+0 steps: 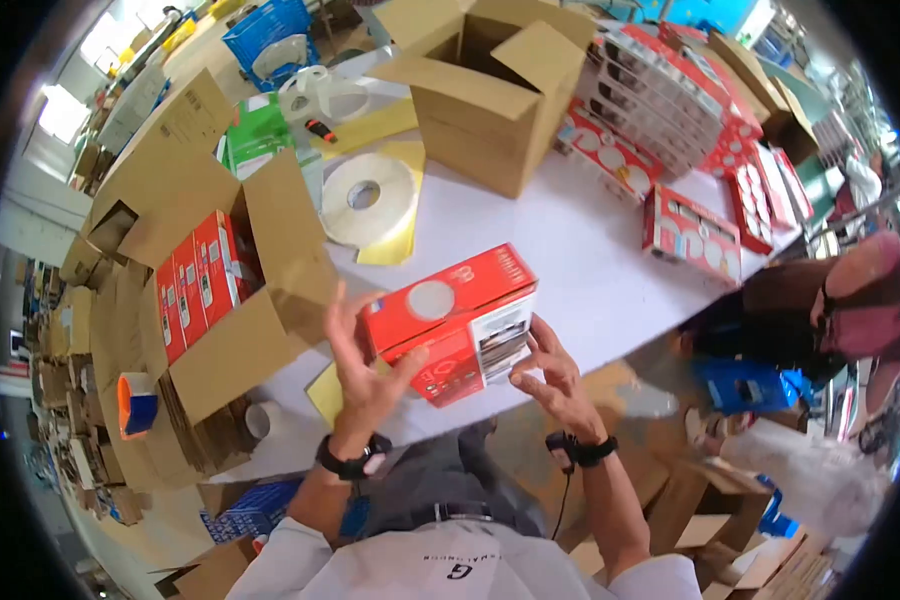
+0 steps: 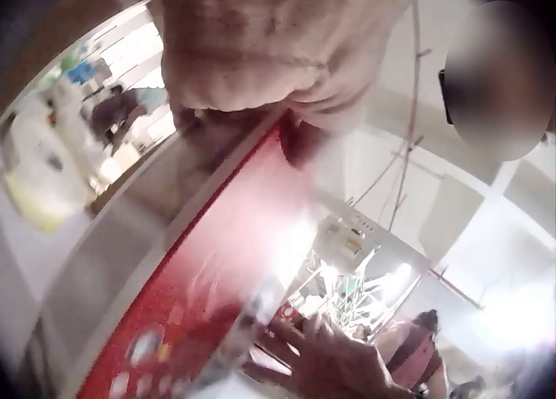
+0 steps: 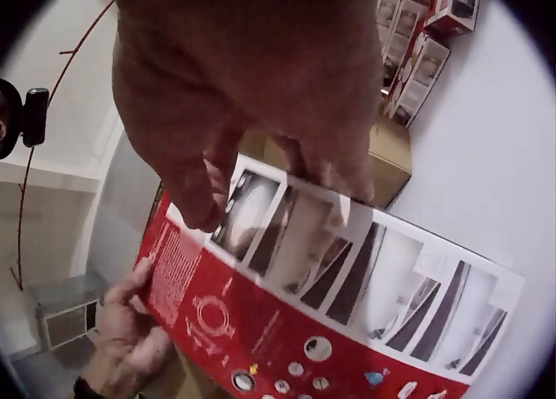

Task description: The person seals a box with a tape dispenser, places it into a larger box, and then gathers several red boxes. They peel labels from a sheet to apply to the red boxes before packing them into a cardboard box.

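Note:
A red box with a white circle on top (image 1: pixel 450 300) is held tilted above the table's front edge. My left hand (image 1: pixel 365 390) grips its left end, thumb on the near face; the left wrist view shows this hand (image 2: pixel 278 51) over the red box (image 2: pixel 200 269). My right hand (image 1: pixel 565 390) is at the box's right end, fingers slightly bent and spread. In the right wrist view the right hand (image 3: pixel 252 95) has its fingertips at the edge of the picture panel on the box (image 3: pixel 330 286); whether it bears weight is unclear.
An open carton (image 1: pixel 295 250) holding red boxes (image 1: pixel 200 285) stands left. Another open carton (image 1: pixel 475 120) stands at the back, beside a roll of labels (image 1: pixel 368 200). Stacked red and white boxes (image 1: pixel 650 100) fill the back right; a single box (image 1: pixel 692 235) lies nearer.

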Demonstrator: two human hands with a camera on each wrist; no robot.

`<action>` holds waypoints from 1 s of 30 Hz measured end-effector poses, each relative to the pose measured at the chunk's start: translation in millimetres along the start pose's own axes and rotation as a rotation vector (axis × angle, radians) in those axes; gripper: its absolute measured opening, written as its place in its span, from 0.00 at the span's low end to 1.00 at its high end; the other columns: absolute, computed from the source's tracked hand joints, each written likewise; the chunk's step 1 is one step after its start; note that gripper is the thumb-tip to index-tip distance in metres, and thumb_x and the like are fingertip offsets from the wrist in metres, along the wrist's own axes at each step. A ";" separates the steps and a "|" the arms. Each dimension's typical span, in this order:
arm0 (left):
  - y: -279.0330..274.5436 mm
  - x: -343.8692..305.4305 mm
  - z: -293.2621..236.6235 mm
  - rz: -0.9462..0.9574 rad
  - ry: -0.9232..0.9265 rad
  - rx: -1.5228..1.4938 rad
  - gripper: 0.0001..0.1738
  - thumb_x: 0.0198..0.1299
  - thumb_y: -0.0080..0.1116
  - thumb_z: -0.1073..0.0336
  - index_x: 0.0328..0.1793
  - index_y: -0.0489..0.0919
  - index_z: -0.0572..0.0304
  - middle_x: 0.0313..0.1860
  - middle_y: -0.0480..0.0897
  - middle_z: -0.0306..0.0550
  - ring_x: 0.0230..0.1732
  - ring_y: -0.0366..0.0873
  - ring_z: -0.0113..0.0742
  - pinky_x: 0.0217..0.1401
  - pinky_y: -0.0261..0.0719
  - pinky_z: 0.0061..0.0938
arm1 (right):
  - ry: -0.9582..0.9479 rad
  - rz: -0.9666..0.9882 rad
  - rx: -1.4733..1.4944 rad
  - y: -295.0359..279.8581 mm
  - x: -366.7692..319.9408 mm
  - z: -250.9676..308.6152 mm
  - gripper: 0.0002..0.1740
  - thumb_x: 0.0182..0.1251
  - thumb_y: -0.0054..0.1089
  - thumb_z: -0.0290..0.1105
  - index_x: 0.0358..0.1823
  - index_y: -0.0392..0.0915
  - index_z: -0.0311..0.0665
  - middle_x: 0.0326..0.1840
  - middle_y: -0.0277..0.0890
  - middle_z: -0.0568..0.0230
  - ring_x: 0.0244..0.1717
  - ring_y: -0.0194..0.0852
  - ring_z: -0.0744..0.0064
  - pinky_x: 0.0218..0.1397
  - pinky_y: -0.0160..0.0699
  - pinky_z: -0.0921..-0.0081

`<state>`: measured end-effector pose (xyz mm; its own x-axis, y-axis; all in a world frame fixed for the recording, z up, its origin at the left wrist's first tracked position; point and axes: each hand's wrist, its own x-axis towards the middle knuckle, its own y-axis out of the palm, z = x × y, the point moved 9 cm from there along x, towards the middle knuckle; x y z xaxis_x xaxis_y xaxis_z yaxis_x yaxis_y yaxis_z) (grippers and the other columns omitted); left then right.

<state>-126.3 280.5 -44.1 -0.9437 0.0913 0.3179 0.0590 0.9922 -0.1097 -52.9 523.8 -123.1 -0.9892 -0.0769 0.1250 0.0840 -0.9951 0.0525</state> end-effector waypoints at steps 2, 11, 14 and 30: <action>0.5 5.4 -38.6 0.130 0.194 0.255 0.46 0.48 0.80 0.69 0.74 0.68 0.61 0.62 0.75 0.52 0.62 0.75 0.44 0.65 0.77 0.41 | -0.003 0.070 0.001 7.3 -16.6 2.0 0.03 0.65 0.73 0.29 0.38 0.88 0.41 0.87 0.48 0.47 0.87 0.45 0.46 0.85 0.48 0.50; 32.9 -27.3 -94.3 0.554 0.376 0.654 0.23 0.46 0.78 0.69 0.49 0.80 0.61 0.64 0.80 0.55 0.60 0.79 0.57 0.62 0.79 0.46 | 0.223 -0.340 0.347 47.3 -83.6 58.1 0.04 0.76 0.63 0.28 0.45 0.83 0.34 0.40 0.80 0.70 0.43 0.77 0.80 0.52 0.76 0.78; 38.0 -30.2 -99.8 0.602 0.430 0.591 0.22 0.46 0.76 0.71 0.49 0.80 0.62 0.64 0.80 0.55 0.59 0.79 0.57 0.62 0.78 0.46 | 0.197 -0.461 0.495 78.0 -77.0 55.0 0.05 0.77 0.63 0.29 0.46 0.82 0.34 0.40 0.81 0.68 0.43 0.78 0.80 0.51 0.77 0.77; 36.2 -50.8 -92.4 0.521 0.713 0.463 0.26 0.49 0.72 0.76 0.56 0.76 0.58 0.59 0.84 0.50 0.57 0.79 0.57 0.62 0.78 0.50 | 0.045 -0.736 0.603 104.7 -71.0 44.8 0.07 0.76 0.62 0.27 0.46 0.81 0.30 0.46 0.86 0.59 0.46 0.83 0.74 0.56 0.81 0.71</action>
<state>-46.1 319.6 22.8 -0.4106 0.6864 0.6002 0.1341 0.6965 -0.7049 31.5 427.8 -82.1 -0.8211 0.5413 -0.1811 -0.5265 -0.5958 0.6065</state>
